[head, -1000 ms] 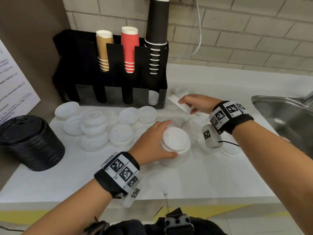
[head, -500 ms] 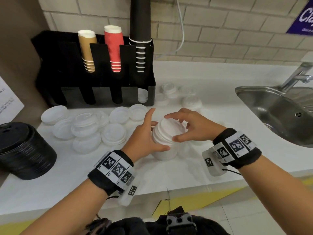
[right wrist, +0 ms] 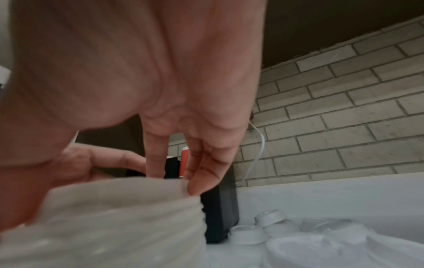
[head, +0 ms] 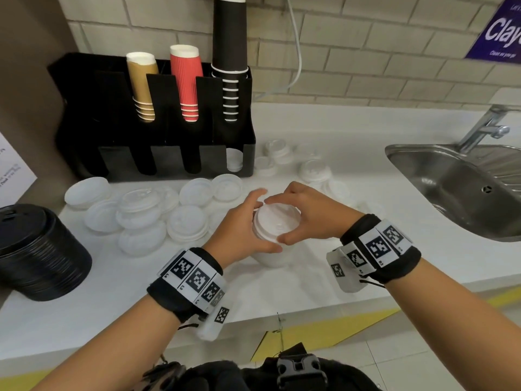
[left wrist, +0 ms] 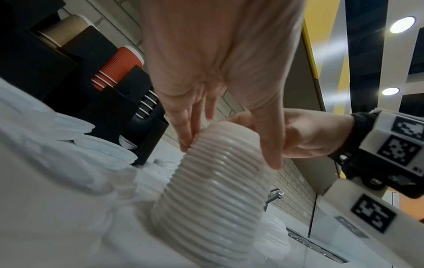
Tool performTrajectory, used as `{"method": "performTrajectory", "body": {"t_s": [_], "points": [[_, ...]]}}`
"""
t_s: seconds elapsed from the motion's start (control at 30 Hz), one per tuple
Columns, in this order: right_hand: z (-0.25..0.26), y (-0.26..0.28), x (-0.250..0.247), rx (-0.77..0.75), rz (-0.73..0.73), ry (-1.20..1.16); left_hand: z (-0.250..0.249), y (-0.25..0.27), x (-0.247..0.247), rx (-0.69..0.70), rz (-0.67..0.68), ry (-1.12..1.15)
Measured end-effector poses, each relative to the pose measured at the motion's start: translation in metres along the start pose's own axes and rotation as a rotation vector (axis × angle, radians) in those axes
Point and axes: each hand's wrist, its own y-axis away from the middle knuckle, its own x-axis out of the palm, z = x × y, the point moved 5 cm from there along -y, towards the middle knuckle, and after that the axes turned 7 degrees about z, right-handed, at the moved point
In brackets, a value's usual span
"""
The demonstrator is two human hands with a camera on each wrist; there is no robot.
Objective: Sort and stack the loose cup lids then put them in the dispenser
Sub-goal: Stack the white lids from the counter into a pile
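Observation:
A tall stack of white lids (head: 277,225) stands on the white counter (head: 282,292) in front of me. My left hand (head: 248,221) grips its upper part from the left, thumb on the near side. My right hand (head: 303,218) curls over the top lid from the right, fingertips on its rim. The left wrist view shows the ribbed stack (left wrist: 213,199) with my fingers (left wrist: 185,130) and thumb on either side. In the right wrist view the fingertips (right wrist: 197,183) touch the stack's top edge (right wrist: 114,217). The black dispenser (head: 158,122) stands behind, with a few white lids (head: 234,162) in its right slot.
Loose white lids (head: 186,221) lie left of the stack, and smaller ones (head: 279,156) behind it. A stack of black lids (head: 36,249) stands at the left edge. The dispenser holds brown, red and black paper cups (head: 186,86). A steel sink (head: 465,187) with a tap is at the right.
My right hand came back from beside the dispenser with a lid and now rests on the stack's top. My left hand stays on the stack.

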Motion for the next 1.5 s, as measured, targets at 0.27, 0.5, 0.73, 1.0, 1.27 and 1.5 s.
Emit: {"method": "performTrajectory", "body": {"t_s": [0.27, 0.5, 0.73, 1.0, 1.27, 1.5], "points": [[-0.075, 0.018, -0.056, 0.189, -0.318, -0.315, -0.001, -0.001, -0.006, -0.013, 0.084, -0.183], [-0.137, 0.029, -0.051, 0.531, -0.164, -0.176, -0.008, -0.005, -0.009, -0.04, 0.11, -0.315], [-0.132, 0.006, -0.023, 0.608, 0.1, 0.173, -0.005, -0.001, -0.016, -0.055, 0.092, -0.323], [-0.114, -0.046, -0.009, 0.475, 0.103, 0.042, -0.004, -0.003, -0.012, -0.064, 0.085, -0.28], [-0.099, -0.048, -0.035, 0.327, -0.083, -0.213, -0.001, -0.002, -0.013, -0.042, 0.064, -0.188], [-0.035, -0.007, -0.033, 0.003, -0.067, -0.406, 0.003, -0.005, -0.011, 0.009, -0.019, -0.052]]}}
